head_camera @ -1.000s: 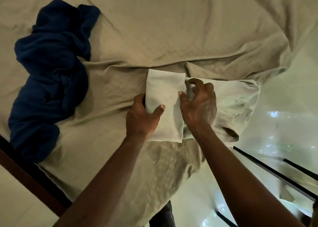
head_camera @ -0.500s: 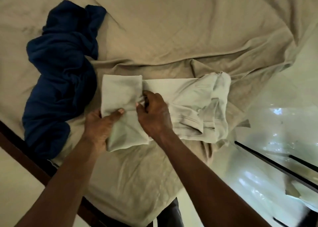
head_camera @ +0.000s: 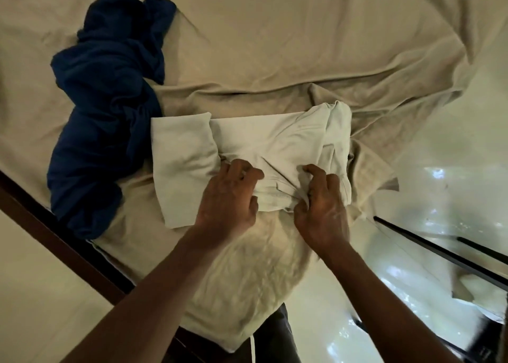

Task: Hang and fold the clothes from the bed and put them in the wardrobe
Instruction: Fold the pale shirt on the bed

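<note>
A pale cream garment, partly folded into a long strip, lies across the corner of the bed. Its left end is doubled over into a flat panel. My left hand pinches the near edge of the garment at its middle. My right hand grips bunched fabric along the same near edge, further right. A crumpled dark blue garment lies loose on the bed to the left, touching the folded panel's far corner.
The beige bedsheet hangs over the bed corner toward me. A dark wooden bed frame runs diagonally at lower left. Glossy pale floor with black bars lies to the right.
The cream garment slid left along the bed toward the blue one. Both hands left the folded left panel and moved right, now gripping the garment's near edge at its middle and right.
</note>
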`<state>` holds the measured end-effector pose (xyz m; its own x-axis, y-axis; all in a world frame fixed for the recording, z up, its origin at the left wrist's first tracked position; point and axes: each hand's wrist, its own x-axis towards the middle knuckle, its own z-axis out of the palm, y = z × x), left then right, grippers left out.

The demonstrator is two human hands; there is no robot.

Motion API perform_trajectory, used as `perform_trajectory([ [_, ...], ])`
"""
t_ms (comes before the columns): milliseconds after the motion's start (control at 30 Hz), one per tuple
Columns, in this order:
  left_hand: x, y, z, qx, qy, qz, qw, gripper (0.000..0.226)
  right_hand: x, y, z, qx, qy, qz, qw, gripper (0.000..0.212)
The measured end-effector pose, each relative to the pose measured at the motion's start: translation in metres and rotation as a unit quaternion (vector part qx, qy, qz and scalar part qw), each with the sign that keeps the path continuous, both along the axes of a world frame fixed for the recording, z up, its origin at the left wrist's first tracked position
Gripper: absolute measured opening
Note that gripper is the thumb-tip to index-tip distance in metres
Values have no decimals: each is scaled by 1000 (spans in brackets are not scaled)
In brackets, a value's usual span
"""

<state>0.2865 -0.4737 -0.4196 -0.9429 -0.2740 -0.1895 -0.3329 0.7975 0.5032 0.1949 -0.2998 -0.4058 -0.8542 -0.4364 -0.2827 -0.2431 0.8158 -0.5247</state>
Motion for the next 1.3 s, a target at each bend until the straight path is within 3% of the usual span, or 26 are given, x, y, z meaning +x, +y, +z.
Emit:
perform_trajectory([
  [67,-1,0,-8,-2,-14,0,1000,42,-7,9,-4,66,95,101,988,73],
  [233,6,-10,-15,-4,35,4,999,8,-25,21,-11,164,235,276,917,43],
  [433,10,-19,-8,-8,50,-10,999,9,-30,27,-11,175,194,373,890,65],
  [633,17,-30,-11,-26,33,-98,994,24,-47,32,-13,101,185,408,888,39],
  [733,17,-33,-12,-22,10,-115,993,43,-59,35,-13,52,166,428,887,31],
  [800,13,-34,-13,-22,12,-124,992,48,-66,36,-11,28,151,416,896,30],
  [900,6,-35,-11,7,37,-90,995,29,-73,32,-4,-18,111,369,922,33],
  [967,-1,-36,-10,72,52,-23,996,19,-76,22,2,-78,52,288,953,25],
  [1033,-10,-38,-10,143,48,80,985,24,-78,8,4,-128,-9,172,977,18],
  [1200,-32,-45,-17,244,-15,271,931,28,-89,-24,-6,-101,-41,7,994,24],
  [1300,-37,-43,-21,277,-4,312,909,32,-96,-30,-13,-50,-12,69,996,36],
])
